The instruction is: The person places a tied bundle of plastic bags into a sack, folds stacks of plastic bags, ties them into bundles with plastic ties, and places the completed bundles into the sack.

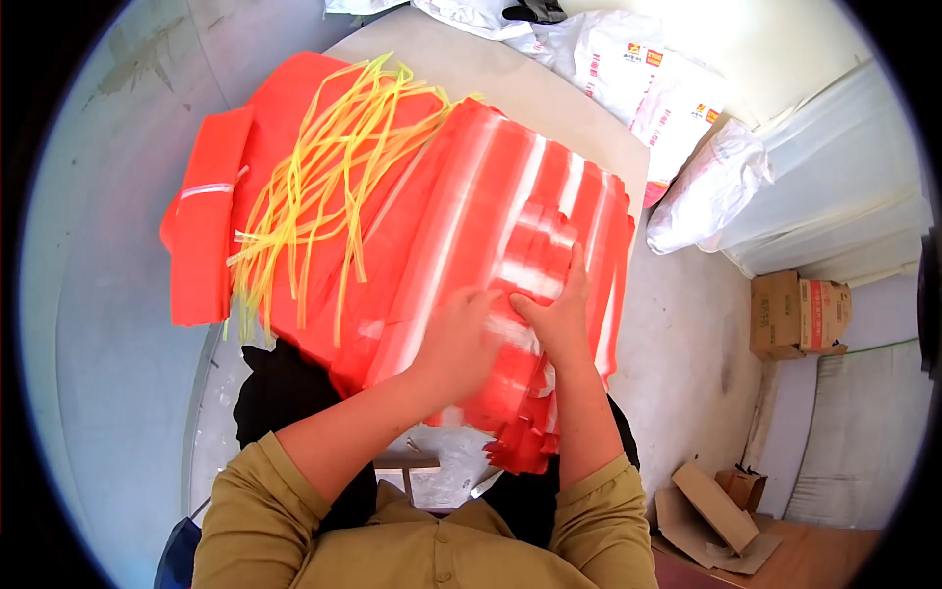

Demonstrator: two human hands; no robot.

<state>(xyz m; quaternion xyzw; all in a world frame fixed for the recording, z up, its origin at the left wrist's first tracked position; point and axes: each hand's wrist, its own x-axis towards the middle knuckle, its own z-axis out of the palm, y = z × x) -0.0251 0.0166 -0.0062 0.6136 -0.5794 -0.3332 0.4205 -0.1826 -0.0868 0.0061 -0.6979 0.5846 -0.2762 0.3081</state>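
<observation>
Red plastic sheets with white stripes (471, 187) lie in a broad stack across the table in front of me. On top is a narrower folded red and white bundle (535, 245), its ragged lower end near my lap. My left hand (459, 339) rests at the bundle's left side, fingers bent, their tips partly hidden. My right hand (561, 314) lies on the bundle's right side with thumb and forefinger spread apart. Yellow-green strips (314, 187) are heaped on the red sheets to the left. A folded red bundle with a pale band (208, 216) sits at the far left.
White printed bags (638, 88) line the table's far edge, and a wrapped white bundle (711, 187) is at its right. Cardboard boxes (797, 314) stand by the right wall. Opened cardboard (711, 520) lies at the lower right. The pale tabletop (397, 44) shows behind the sheets.
</observation>
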